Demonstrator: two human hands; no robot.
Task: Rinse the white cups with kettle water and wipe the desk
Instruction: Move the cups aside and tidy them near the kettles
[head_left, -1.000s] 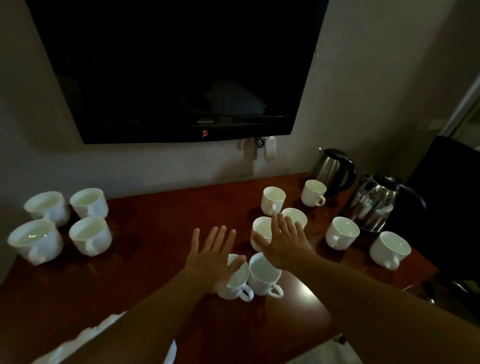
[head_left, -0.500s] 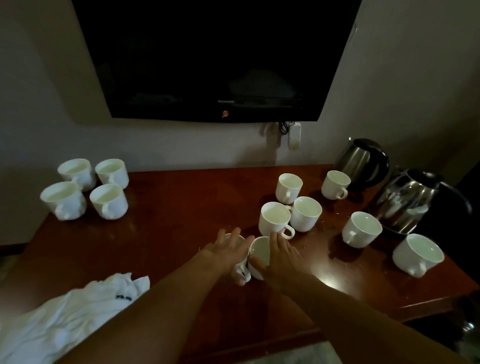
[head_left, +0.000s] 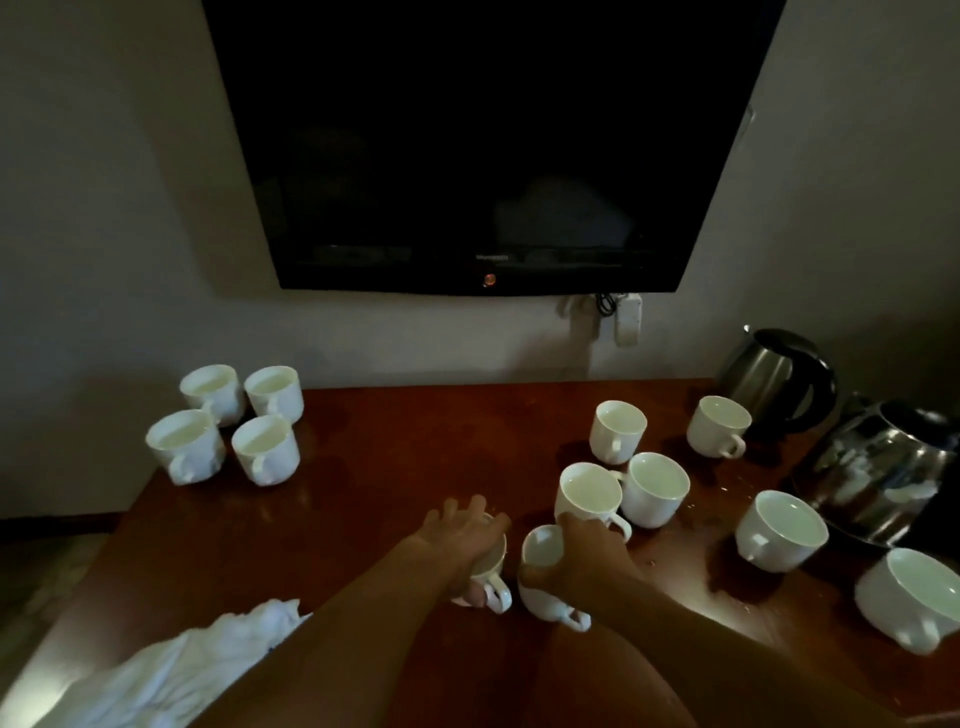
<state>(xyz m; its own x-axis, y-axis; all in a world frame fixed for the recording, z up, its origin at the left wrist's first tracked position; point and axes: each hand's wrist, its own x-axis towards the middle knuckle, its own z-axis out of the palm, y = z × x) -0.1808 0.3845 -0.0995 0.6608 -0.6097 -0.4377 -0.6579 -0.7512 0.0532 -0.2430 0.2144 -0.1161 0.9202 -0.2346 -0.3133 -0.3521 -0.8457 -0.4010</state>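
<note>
Two white cups stand side by side near the front middle of the red-brown desk (head_left: 395, 467). My left hand (head_left: 462, 540) grips the left cup (head_left: 488, 582) from above, fingers over its rim. My right hand (head_left: 582, 558) grips the right cup (head_left: 540, 558) round its rim and side. Several more white cups stand to the right, the nearest one (head_left: 589, 493) just behind my right hand. Two steel kettles stand at the right: one at the back (head_left: 769, 376), one nearer (head_left: 883, 467).
A group of white cups (head_left: 234, 421) stands at the back left corner. A white cloth (head_left: 171, 670) lies at the desk's front left edge. A dark wall-mounted TV (head_left: 483, 140) hangs above the desk. Water drops lie on the desk near the right kettle.
Both hands have come down from hovering open above the cups and closed on the two front cups. The view has tilted and shifted, bringing the cloth into sight.
</note>
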